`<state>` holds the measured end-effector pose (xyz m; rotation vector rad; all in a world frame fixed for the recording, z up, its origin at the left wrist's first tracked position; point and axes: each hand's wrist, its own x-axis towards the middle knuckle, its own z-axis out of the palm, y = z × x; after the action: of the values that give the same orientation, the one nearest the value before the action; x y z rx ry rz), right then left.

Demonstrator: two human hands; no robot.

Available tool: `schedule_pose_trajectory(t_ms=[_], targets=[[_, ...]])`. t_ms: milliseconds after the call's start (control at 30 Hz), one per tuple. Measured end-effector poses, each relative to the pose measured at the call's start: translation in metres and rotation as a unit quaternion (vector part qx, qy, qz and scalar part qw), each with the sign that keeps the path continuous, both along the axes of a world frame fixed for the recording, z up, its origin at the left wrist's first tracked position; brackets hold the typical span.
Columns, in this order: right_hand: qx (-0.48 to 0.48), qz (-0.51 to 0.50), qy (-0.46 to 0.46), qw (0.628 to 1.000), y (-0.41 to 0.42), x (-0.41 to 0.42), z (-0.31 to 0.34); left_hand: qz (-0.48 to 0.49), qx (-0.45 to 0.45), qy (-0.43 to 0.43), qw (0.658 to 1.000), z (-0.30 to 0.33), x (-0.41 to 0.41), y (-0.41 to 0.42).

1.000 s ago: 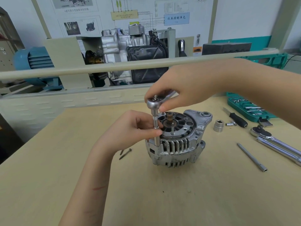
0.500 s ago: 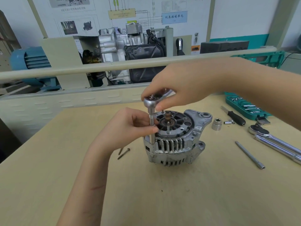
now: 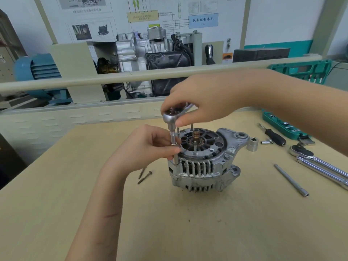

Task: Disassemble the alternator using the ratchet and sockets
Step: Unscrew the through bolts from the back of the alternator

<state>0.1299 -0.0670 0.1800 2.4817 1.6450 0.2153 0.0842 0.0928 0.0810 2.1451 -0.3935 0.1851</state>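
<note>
A single view, from a camera worn on the person's head, looks forward and down over a tan table [image 3: 207, 223] at close range — both forearms enter from the bottom and right edges and meet near the middle of the frame. The left hand [image 3: 148, 146] and right hand [image 3: 205, 98] sit just above centre, with the alternator [image 3: 203, 162] directly beneath them, so the work lies close to the lens. The wide angle bends straight lines: the pale rail [image 3: 131, 77] behind the table curves across the frame. Farther back, the view takes in a wall poster [image 3: 203, 20] and an engine display [image 3: 150, 59] — well beyond the table's far edge.
</note>
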Motion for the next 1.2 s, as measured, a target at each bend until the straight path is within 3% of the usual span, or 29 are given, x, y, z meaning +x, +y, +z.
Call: schedule_pose_trajectory(t_ms=[233, 567, 767, 867, 1000, 1200], targets=[[0.036, -0.026, -0.055, 0.997, 0.008, -0.002, -0.004, 0.057, 0.043, -0.024, 0.997, -0.003, 0.004, -0.003], [-0.002, 0.007, -0.011, 1.0, 0.008, -0.003, 0.002, 0.04, 0.018, -0.029, 0.999, -0.002, 0.004, 0.002], [0.03, -0.057, -0.037, 0.997, 0.014, -0.002, -0.002, 0.068, 0.04, -0.03, 0.996, -0.005, 0.007, -0.001], [0.046, -0.069, 0.018, 0.996, 0.014, -0.005, -0.002, 0.056, 0.048, -0.019, 0.997, -0.005, 0.006, 0.0], [0.064, -0.072, 0.119, 0.988, 0.014, -0.012, -0.005, 0.051, 0.071, -0.065, 0.994, -0.008, 0.009, -0.01], [0.22, -0.06, 0.182, 0.956, 0.016, -0.017, -0.033, 0.173, 0.141, -0.082, 0.971, -0.025, 0.029, -0.01]])
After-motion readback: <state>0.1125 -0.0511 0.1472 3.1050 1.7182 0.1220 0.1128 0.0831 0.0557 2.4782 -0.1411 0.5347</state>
